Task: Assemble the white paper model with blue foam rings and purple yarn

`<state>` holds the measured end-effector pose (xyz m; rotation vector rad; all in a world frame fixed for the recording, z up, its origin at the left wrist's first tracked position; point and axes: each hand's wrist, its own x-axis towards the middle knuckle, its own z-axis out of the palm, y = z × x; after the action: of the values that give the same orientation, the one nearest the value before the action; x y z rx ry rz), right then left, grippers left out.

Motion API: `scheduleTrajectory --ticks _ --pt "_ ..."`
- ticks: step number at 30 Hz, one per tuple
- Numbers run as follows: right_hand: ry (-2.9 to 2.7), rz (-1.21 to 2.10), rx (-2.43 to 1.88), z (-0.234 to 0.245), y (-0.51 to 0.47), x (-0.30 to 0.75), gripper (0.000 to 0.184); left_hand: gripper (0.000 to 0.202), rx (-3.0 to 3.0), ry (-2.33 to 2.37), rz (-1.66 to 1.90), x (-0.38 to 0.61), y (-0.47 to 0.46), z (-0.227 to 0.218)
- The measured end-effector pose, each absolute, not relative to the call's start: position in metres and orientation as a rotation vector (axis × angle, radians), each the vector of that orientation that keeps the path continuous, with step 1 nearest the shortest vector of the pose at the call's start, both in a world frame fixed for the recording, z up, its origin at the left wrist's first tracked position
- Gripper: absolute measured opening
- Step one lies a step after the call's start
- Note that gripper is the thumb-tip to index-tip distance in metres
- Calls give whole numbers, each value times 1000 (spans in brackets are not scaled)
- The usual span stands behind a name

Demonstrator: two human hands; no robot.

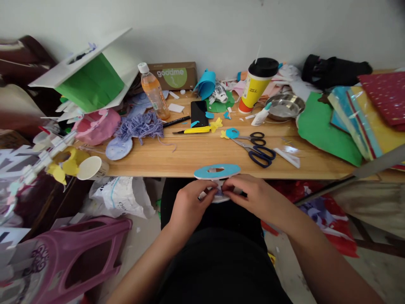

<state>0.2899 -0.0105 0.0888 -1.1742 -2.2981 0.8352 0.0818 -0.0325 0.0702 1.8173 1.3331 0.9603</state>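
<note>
In front of my lap, just below the table's front edge, is a craft piece with a light-blue ring on top and a white layer under it. Its ring has a hole in the middle. My left hand is closed on the left side of the piece, thumb and forefinger pinching below the ring. From the right, my right hand pinches close to the same spot. A bit of purple shows between the fingertips; the fingers hide most of it. Scissors lie on the table beyond my right hand.
A yellow cutter, a phone and purple yarn lie on the wooden table. Behind stand a bottle and a yellow cup. A paper cup stands left. A grey bar crosses at right.
</note>
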Motion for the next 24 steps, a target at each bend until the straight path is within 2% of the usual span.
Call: scheduleTrajectory --ticks 4,9,14,24 --pt "-2461 699 -1081 87 -9 284 10 15 1790 1350 970 80 -31 72" --pt "-2526 554 -1115 92 -11 274 12 15 1820 1317 980 76 -31 74" --pt "-2479 485 -1228 95 -12 275 13 17 1828 1257 949 71 -30 77" --pt "-2592 416 -1098 93 -8 271 16 19 1790 1265 904 68 -30 82"
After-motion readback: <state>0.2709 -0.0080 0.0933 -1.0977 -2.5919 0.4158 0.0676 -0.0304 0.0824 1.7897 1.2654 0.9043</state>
